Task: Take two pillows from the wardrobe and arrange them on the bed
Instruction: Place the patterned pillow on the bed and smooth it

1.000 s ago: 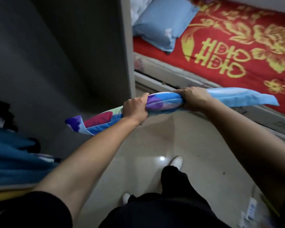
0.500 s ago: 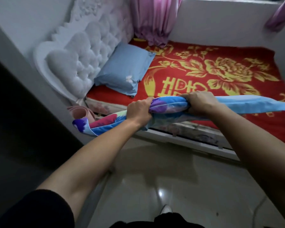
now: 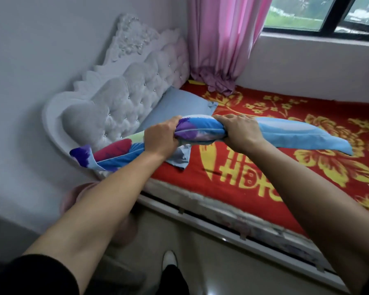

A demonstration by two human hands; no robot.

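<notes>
Both the left hand (image 3: 161,139) and right hand (image 3: 240,130) were clenched around the soft, multicoloured printed fabric pillow (image 3: 198,132). It sagged at both ends, so it likely was light and limp; a mid-body grip suited it.

You see a pink curtain (image 3: 224,39) hanging beside a dark-framed window (image 3: 328,15); its hem bunches at the corner. A white tufted headboard (image 3: 124,96) stands against the wall; glossy floor (image 3: 211,262) lies below.

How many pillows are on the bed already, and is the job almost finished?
One looks done: the light blue pillow lies on the red bedspread by the white headboard. The second, the colourful pillow, is in hand, gripped by the left hand and the right hand above the bed. Still left: setting it down and straightening both. So roughly halfway, nearing the end.
</notes>
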